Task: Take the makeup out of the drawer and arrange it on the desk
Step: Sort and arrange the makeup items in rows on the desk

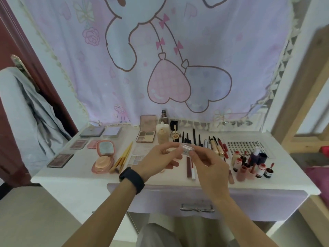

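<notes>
A: Over the desk's [85,182] middle, both hands pinch one small clear case [187,148]. The left hand [160,157] grips its left end with thumb and fingertips; the right hand [208,163] nips the right end the same way. It's held in the air, not touching the desk.

B: So which step is this?

A: I'd say a piece is out of the drawer [195,200] and being looked over before it's set down. The drawer front looks shut or nearly so; I can't tell which.

B: And next?

A: Finding a bare patch. The ground at 6 o'clock of the case, near the front edge, looks freest. It wants a light, level set-down, since two pencils [190,166] lie just under the hands.

B: Count the rest, going outward.

A: At 12 o'clock, one open palette [146,134] and a beige bottle [162,135]. At 1 to 2 o'clock, a row of dark and gold pens [204,141], too crowded to count. At 3 o'clock, a cluster of small red-capped bottles [249,166], roughly eight. At 9 o'clock, one pink compact [104,157], open, and two gold brushes [123,157]. Further toward 9 and 10 o'clock, five flat palettes [60,159].

B: Much left?

A: Judging by the crowded desk, little.
</notes>
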Demonstrator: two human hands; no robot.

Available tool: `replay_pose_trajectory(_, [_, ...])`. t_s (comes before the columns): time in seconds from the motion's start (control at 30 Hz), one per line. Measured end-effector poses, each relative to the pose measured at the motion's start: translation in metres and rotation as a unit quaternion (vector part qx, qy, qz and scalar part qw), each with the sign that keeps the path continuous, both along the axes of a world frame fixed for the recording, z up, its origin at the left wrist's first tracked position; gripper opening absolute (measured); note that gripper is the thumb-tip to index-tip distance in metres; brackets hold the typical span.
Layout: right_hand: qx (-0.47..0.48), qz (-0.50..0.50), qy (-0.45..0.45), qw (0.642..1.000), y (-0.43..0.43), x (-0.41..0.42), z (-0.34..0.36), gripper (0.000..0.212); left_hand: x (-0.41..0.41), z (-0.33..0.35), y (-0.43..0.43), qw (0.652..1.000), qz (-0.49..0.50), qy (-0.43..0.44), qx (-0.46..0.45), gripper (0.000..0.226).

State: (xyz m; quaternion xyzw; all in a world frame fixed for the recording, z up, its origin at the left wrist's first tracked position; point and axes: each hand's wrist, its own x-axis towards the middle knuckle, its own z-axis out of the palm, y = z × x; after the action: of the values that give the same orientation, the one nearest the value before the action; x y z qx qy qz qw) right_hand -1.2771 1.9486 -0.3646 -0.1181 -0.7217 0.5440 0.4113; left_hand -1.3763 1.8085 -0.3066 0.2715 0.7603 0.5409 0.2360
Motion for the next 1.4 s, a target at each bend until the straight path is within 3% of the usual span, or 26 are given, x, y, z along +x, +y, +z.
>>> replay_pose_trajectory(0.17, [0.114,-0.020,0.059,0.992,0.000,0.003,-0.001,0.023,0.013,-0.005,0.011,0.993,0.039,-0.067,0.087,0.031])
replay_pose_trajectory(0.27, [0.090,0.010,0.047,0.995,0.002,0.006,-0.004,0.028,0.017,-0.009,0.011,0.986,0.033,-0.115,0.113,0.030])
replay_pose_trajectory(0.4, [0.032,0.021,0.022,0.999,0.009,0.014,-0.006,0.018,0.018,-0.010,0.004,0.976,0.016,-0.171,0.131,0.031])
replay_pose_trajectory(0.53, [-0.022,0.094,-0.064,0.993,0.024,0.015,-0.001,0.020,0.017,-0.007,-0.002,0.974,-0.004,-0.189,0.125,0.029])
replay_pose_trajectory(0.73, [-0.017,0.174,-0.088,0.981,0.022,0.010,0.003,0.024,0.017,-0.005,-0.002,0.970,-0.004,-0.206,0.126,0.031])
replay_pose_trajectory(0.9, [0.072,0.105,-0.055,0.990,0.012,0.009,0.003,0.018,0.019,-0.008,-0.002,0.965,0.025,-0.226,0.133,0.038])
replay_pose_trajectory(1.03, [0.159,0.037,-0.045,0.985,0.010,0.007,0.001,0.019,0.016,-0.008,-0.006,0.970,0.050,-0.201,0.124,0.033])
replay_pose_trajectory(1.23, [0.208,0.012,-0.033,0.977,0.010,0.000,0.008,0.035,0.011,-0.007,-0.015,0.976,0.071,-0.179,0.104,0.018])
replay_pose_trajectory(1.4, [0.230,0.007,-0.078,0.970,0.011,-0.008,0.015,0.027,0.010,-0.008,-0.020,0.995,0.098,-0.032,0.008,0.019])
